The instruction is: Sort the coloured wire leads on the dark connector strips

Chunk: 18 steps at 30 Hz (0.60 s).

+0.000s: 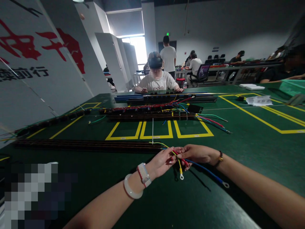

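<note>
Both of my hands meet over the near part of the green table. My left hand (162, 163) is closed on a bunch of wires, fingers pinching near its end. The fingers of my right hand (199, 154) close on the same bunch from the other side. A yellow-green wire (179, 163) hangs below the hands and ends in a ring terminal. To the lower right runs a blue wire (205, 169), also tipped with a ring terminal. Red wire shows between the fingers. The wires come from a long black strip (90, 145) lying leftward. A white cable tie (152, 131) stands up from it.
Further back lie more black strips with wires (152, 116) and dark rails (166, 98). Yellow tape outlines (156, 137) mark the green table (257, 165). Across it sits a person (158, 79). A green basket (294, 89) and a crumpled plastic bag (259, 100) are at right.
</note>
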Tool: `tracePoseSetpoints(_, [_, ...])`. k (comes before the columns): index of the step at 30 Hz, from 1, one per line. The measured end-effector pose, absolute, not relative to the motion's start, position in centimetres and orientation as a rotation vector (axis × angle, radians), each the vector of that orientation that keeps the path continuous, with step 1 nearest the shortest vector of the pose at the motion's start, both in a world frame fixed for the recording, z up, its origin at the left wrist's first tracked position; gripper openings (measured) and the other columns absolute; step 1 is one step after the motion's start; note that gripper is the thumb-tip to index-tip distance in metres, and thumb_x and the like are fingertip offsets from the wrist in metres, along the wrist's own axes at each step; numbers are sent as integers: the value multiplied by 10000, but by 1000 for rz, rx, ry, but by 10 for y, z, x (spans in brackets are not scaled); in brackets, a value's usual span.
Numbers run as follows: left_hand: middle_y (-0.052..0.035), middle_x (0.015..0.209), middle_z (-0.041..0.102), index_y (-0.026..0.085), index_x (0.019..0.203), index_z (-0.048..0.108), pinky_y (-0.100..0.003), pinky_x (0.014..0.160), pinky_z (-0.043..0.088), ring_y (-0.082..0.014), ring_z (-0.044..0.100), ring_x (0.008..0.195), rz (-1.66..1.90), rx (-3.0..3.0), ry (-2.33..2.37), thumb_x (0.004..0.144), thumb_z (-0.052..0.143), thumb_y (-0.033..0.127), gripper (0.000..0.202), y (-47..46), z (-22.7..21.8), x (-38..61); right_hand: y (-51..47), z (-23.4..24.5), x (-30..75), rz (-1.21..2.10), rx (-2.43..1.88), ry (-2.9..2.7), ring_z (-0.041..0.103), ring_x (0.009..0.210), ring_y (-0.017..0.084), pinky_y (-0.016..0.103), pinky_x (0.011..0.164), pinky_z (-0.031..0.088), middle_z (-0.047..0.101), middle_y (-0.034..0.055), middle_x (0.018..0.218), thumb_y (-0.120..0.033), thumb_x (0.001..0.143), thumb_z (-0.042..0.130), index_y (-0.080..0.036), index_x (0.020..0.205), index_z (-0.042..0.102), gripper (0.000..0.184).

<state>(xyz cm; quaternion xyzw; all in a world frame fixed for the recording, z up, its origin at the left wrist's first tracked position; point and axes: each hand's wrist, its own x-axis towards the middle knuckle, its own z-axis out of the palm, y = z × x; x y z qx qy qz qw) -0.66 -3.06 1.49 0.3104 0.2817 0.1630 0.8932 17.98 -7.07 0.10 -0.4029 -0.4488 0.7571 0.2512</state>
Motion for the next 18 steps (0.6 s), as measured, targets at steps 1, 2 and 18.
tracePoseSetpoints(1, [-62, 865, 546, 83, 1050, 600, -176, 546, 271, -34, 383, 606, 344, 634, 586, 897, 462, 234, 255, -30, 14, -6, -70, 0, 180, 2059, -1078, -1214, 541, 571, 84, 223, 622, 495, 581, 42, 697, -433, 749, 721, -64, 761, 626, 381])
tracePoseSetpoints(2, [-66, 887, 547, 88, 1076, 595, -177, 547, 269, -36, 393, 619, 348, 627, 588, 895, 469, 242, 269, -30, 13, -6, -70, 0, 180, 2054, -1067, -1213, 540, 570, 81, 213, 617, 490, 579, 39, 689, -422, 758, 716, -66, 755, 628, 366])
tracePoseSetpoints(18, [-70, 892, 523, 134, 1257, 497, -207, 646, 344, -71, 467, 716, 437, 659, 630, 918, 429, 286, 378, -36, 13, -3, -71, 23, 176, 1458, -1460, -1787, 521, 603, 103, 200, 551, 378, 615, 60, 741, -437, 864, 548, -85, 855, 644, 365])
